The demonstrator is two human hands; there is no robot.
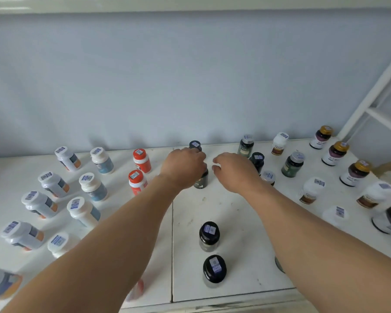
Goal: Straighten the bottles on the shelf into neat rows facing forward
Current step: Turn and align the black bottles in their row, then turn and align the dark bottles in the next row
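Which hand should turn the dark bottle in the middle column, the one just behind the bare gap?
Left. The left hand already grips that dark bottle from above, while the right hand hovers beside it with loosely curled fingers, holding nothing.

The left hand hides most of a dark bottle; its fingers are unseen.

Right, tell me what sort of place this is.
Probably a shop or pharmacy stockroom shelf: a white shelf against a plain wall, columns of matching supplement bottles, such as the red-capped bottles, each cap bearing a barcode sticker.
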